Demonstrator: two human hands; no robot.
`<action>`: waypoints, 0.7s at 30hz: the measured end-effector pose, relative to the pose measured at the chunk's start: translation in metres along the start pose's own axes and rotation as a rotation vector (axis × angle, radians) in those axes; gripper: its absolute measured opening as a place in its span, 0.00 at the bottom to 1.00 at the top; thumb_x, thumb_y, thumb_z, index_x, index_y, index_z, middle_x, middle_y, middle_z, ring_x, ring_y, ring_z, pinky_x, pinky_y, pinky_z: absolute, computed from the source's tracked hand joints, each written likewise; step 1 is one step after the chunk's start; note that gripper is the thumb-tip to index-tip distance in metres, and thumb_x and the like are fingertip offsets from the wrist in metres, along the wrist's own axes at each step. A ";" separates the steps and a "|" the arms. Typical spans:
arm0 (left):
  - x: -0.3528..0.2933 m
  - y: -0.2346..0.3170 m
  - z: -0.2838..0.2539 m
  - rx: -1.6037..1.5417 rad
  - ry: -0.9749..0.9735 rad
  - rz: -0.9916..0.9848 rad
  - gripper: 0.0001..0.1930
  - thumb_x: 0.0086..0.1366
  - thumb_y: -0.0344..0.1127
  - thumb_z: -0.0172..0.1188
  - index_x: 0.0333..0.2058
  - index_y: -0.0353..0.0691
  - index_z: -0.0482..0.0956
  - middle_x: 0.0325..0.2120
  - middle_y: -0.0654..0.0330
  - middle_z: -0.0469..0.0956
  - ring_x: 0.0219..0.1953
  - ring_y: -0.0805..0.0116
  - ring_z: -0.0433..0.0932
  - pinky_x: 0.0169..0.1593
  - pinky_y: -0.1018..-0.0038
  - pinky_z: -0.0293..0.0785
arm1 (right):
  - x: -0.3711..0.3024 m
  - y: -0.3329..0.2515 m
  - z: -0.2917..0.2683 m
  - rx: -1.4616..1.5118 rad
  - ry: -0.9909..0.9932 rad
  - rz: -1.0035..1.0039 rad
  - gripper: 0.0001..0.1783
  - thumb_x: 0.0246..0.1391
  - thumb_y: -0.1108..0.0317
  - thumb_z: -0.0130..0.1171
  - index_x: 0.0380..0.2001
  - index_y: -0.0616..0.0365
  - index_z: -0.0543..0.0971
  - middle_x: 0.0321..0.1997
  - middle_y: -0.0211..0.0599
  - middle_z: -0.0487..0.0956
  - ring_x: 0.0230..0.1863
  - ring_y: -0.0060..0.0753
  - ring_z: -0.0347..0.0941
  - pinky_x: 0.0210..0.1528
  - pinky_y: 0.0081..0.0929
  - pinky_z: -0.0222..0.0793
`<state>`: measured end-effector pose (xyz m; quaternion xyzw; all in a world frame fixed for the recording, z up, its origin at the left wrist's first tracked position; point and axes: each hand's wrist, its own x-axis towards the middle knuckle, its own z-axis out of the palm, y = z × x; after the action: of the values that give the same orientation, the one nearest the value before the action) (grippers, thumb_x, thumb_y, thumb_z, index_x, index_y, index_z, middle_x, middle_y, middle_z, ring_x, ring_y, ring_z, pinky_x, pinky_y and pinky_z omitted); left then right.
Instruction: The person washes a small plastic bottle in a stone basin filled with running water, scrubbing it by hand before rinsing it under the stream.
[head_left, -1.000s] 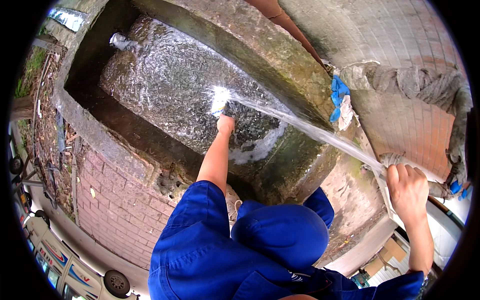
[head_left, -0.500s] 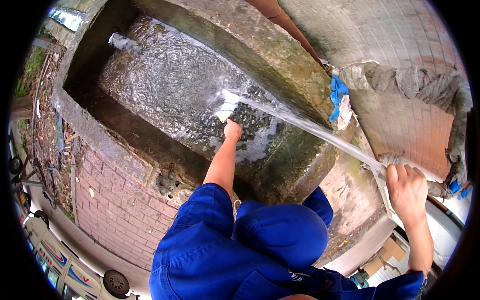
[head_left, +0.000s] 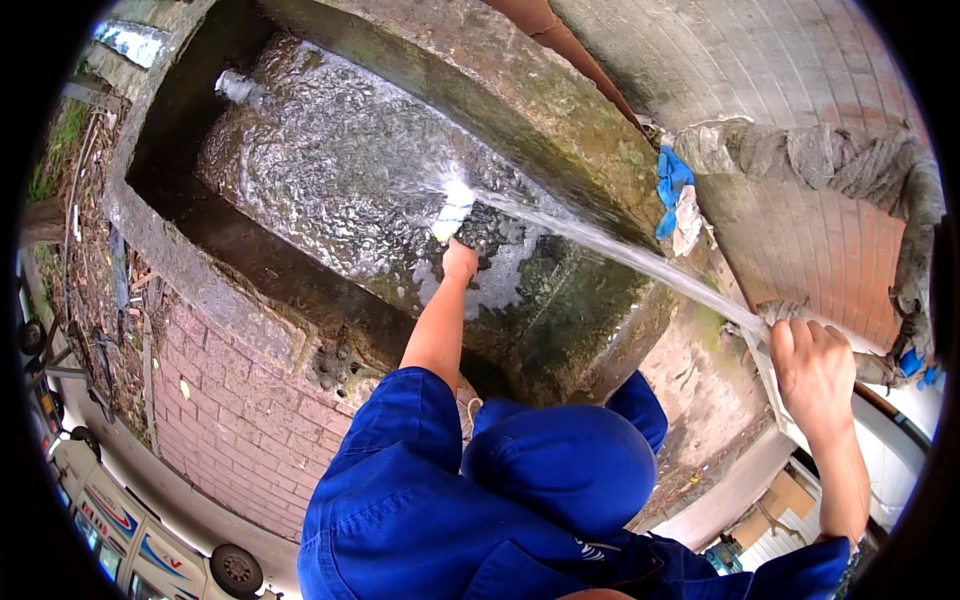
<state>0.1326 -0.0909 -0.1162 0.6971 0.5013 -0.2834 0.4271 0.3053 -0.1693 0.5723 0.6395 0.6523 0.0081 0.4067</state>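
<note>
My left hand is closed around the lower end of a small white object with a pale yellow edge. Glare and splashing hide its exact kind. It is held out over the shallow water in a stone trough. A strong water jet strikes its upper end and sprays outward. On the right, my right hand is a closed fist right where the jet starts. Whatever its fingers grip is covered by the hand.
Blue and pale rags hang by the trough's right corner. A cloth-wrapped pipe runs along the brick wall. White foam floats near my left hand. Brick paving and a parked van lie at left.
My left hand has shifted slightly left with the white object, and the spray now fans wider from its top. My right hand stays at the jet's start.
</note>
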 end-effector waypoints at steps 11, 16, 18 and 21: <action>-0.055 0.036 -0.038 -0.182 -0.030 -0.039 0.32 0.51 0.34 0.49 0.54 0.29 0.50 0.36 0.42 0.73 0.40 0.52 0.74 0.44 0.65 0.69 | -0.002 0.000 0.002 -0.026 -0.029 0.004 0.06 0.36 0.72 0.48 0.17 0.54 0.61 0.16 0.31 0.62 0.19 0.29 0.64 0.23 0.26 0.61; -0.087 0.030 -0.065 -0.337 0.064 -0.104 0.32 0.51 0.34 0.47 0.55 0.29 0.49 0.36 0.42 0.73 0.40 0.51 0.73 0.43 0.65 0.69 | 0.000 0.000 0.000 -0.014 0.010 -0.008 0.07 0.36 0.72 0.49 0.17 0.54 0.61 0.16 0.31 0.62 0.19 0.29 0.64 0.23 0.25 0.61; -0.091 0.029 -0.067 -0.321 0.069 -0.108 0.32 0.51 0.34 0.46 0.55 0.29 0.48 0.36 0.41 0.73 0.40 0.51 0.73 0.43 0.65 0.69 | 0.001 0.000 0.001 -0.014 0.017 -0.009 0.07 0.36 0.72 0.49 0.17 0.54 0.61 0.16 0.31 0.62 0.19 0.29 0.64 0.23 0.25 0.61; -0.092 0.032 -0.065 -0.325 0.069 -0.103 0.32 0.52 0.34 0.46 0.55 0.29 0.48 0.35 0.41 0.73 0.40 0.50 0.73 0.43 0.65 0.69 | 0.000 0.000 0.002 -0.016 0.012 -0.004 0.07 0.35 0.72 0.49 0.17 0.54 0.61 0.16 0.31 0.62 0.19 0.29 0.64 0.23 0.25 0.61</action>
<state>0.1297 -0.0799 0.0004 0.6016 0.5899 -0.1963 0.5015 0.3065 -0.1706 0.5716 0.6349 0.6559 0.0164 0.4079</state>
